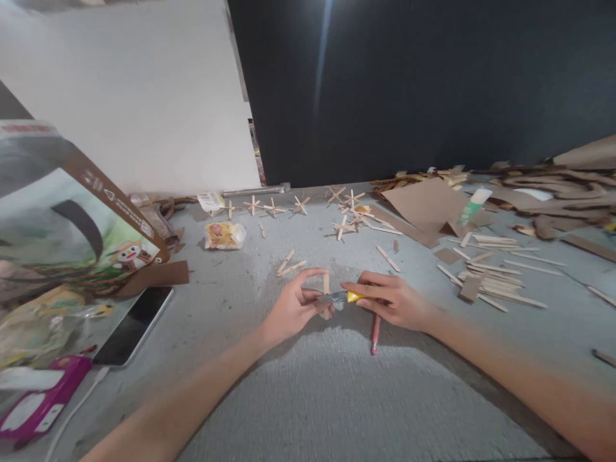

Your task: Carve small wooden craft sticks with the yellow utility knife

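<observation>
My left hand [293,301] is closed on a short wooden craft stick [326,282], held upright between the fingertips. In my right hand [392,298] is a yellow-handled tool [353,296] with a grey metal-looking front end. That grey end reaches to the craft stick and seems to touch it; its exact kind is hard to make out. Below my right hand a pink pencil [375,333] points toward me, its upper part hidden by the hand. Beyond my left hand lie loose pieces of craft stick [291,268].
Several star-shaped stick pieces [273,207] lie along the back. To the right are a pile of craft sticks [500,282], brown cardboard [418,208] and a green-white glue stick [474,206]. A phone [132,327], a purple device [45,398] and a large box [91,212] occupy the left.
</observation>
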Tool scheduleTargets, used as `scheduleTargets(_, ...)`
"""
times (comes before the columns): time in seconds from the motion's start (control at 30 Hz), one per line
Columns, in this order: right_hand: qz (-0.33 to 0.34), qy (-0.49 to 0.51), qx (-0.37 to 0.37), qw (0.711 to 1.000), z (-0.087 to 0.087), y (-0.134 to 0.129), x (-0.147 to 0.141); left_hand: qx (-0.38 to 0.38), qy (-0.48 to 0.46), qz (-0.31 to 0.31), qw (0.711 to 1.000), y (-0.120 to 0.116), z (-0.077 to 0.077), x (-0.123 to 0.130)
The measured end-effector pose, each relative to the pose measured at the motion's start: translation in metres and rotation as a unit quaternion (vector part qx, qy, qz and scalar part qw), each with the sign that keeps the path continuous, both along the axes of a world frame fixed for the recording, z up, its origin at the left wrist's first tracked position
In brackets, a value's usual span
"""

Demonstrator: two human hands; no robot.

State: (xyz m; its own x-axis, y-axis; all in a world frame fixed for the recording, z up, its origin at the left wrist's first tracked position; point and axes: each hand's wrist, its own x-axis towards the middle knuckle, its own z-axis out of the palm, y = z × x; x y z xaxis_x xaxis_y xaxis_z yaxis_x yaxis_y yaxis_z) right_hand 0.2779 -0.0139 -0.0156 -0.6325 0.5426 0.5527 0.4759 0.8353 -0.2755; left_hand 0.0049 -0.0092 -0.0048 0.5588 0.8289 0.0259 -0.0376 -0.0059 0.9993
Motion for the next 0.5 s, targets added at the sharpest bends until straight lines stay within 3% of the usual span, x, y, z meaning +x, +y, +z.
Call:
scheduleTargets(0.27,-0.036,-0.018,0.067,0.997,-0.0036,-0.0006,-0.0040,-0.001,-0.008,-0.007,1.000,0.0022,-0.0028,0.0016)
scheduleTargets(0.5,-0.023,0.007,0.057,0.998,-0.0027,0.0008,-0.0040,-0.006,-0.036,0.013,0.999,0.0017,-0.0021,0.0027)
